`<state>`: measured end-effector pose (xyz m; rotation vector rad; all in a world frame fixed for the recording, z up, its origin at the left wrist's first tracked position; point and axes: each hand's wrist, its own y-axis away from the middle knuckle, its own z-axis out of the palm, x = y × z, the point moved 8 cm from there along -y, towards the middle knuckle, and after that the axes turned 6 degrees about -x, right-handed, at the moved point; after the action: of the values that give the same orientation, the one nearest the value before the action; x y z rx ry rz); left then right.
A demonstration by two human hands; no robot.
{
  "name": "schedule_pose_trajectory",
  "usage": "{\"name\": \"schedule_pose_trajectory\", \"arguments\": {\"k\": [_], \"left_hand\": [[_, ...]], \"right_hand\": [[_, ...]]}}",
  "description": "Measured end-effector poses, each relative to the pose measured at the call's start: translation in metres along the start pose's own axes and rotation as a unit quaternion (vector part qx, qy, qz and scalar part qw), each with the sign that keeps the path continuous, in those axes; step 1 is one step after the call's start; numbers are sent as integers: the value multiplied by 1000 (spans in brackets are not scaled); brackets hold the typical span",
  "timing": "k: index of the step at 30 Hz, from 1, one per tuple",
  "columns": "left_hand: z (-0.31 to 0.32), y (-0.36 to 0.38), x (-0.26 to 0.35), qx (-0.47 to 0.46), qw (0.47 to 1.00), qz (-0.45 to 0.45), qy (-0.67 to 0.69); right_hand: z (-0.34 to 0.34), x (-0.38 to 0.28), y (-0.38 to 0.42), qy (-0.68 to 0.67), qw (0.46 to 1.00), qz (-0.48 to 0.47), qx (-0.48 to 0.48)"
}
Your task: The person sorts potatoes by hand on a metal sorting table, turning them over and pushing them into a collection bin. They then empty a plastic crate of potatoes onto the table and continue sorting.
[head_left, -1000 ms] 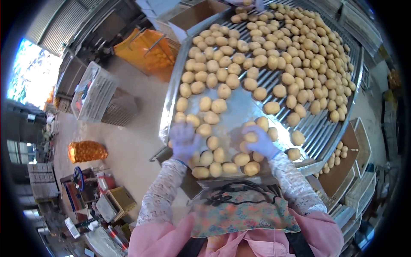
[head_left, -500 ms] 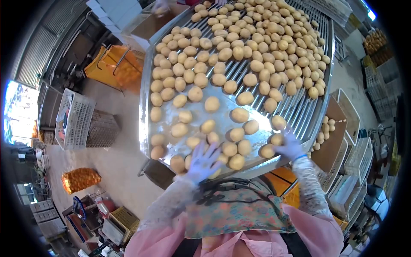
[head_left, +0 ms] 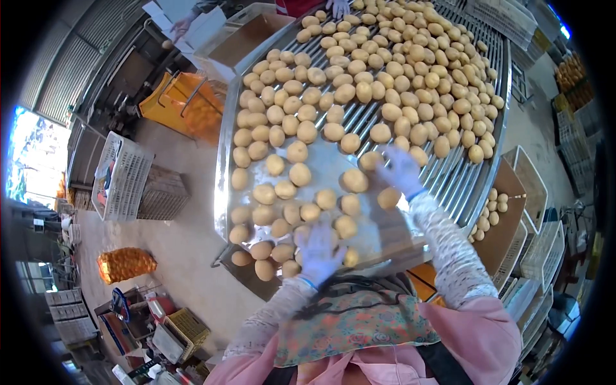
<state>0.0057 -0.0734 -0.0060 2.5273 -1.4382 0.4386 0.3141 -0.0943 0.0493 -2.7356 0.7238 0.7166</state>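
Tan, rounded potatoes (head_left: 299, 174) lie spread over the smooth metal near end of a sorting table (head_left: 369, 239), and many more cover its rollers. My left hand (head_left: 319, 251), in a thin pale glove, rests with spread fingers among potatoes near the front edge, a few touching its fingertips. Further forward, my right hand (head_left: 401, 172), gloved too, reaches over the edge of the rollers. Its slightly blurred fingers are stretched out beside one potato (head_left: 371, 160), and another potato (head_left: 388, 198) lies just below it. Neither hand is wrapped around anything.
Across the table is another person's gloved hand (head_left: 337, 8), beside an open cardboard box (head_left: 250, 42). A second box (head_left: 504, 221) with potatoes stands right, near white crates (head_left: 542, 253). Left are stacked crates (head_left: 122, 176) and a filled net sack (head_left: 126, 265) on the floor.
My right hand has moved forward and left from the table's right front corner. My left hand has shifted slightly right, and potatoes near the front have moved leftward. The view has shifted a little.
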Motion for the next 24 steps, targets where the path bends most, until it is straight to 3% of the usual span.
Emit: {"name": "schedule_pose_trajectory", "arguments": {"k": [1,2,4,5,6,7,9,11,12,14,15,17,18,19,20,21,22,23,24], "left_hand": [[-6,-4,21,-24,995,73,71],[-10,-12,23,-25,995,73,67],[-15,-36,40,-81,963,182,180],[-39,-51,49,55,959,267,72],[-56,-79,49,103,947,303,24],[-71,-109,47,150,930,336,-24],[-57,-183,26,148,933,278,-174],[-84,-261,15,117,973,181,-82],[-90,-277,18,114,973,186,-78],[-47,-306,-1,-194,971,68,-123],[-42,-308,0,-198,970,75,-119],[-26,-304,-22,-241,969,-40,-24],[-13,-289,-27,-249,967,-42,-25],[-10,-271,-31,-193,980,-31,-30],[-7,-252,-36,-133,990,-17,-37],[16,-230,-54,-134,990,-16,-40],[40,-203,-70,-84,994,60,-31],[46,-180,-71,-32,990,136,-21],[44,-165,-66,-31,990,135,-22]], "right_hand": [[-27,6,-16,91,995,42,-9],[-32,22,-19,199,976,88,10],[-15,33,-26,287,940,128,-130],[13,39,-28,272,941,107,-172],[41,42,-26,257,939,85,-214],[49,27,-15,237,951,87,-179],[63,14,-1,247,950,58,-183],[58,-22,13,203,952,24,-227],[54,-42,24,179,952,-4,-250],[76,-37,53,-151,947,-13,-283],[81,-31,68,-150,948,-4,-282],[77,-13,90,-292,935,78,-188],[78,-9,106,-297,932,82,-193],[81,7,124,-465,846,201,-167],[89,17,141,-609,720,307,-130],[63,-2,137,-682,676,256,-108],[55,-6,143,-683,675,257,-106],[52,-10,150,-718,638,249,-124],[49,-18,155,-751,598,241,-143]]}}
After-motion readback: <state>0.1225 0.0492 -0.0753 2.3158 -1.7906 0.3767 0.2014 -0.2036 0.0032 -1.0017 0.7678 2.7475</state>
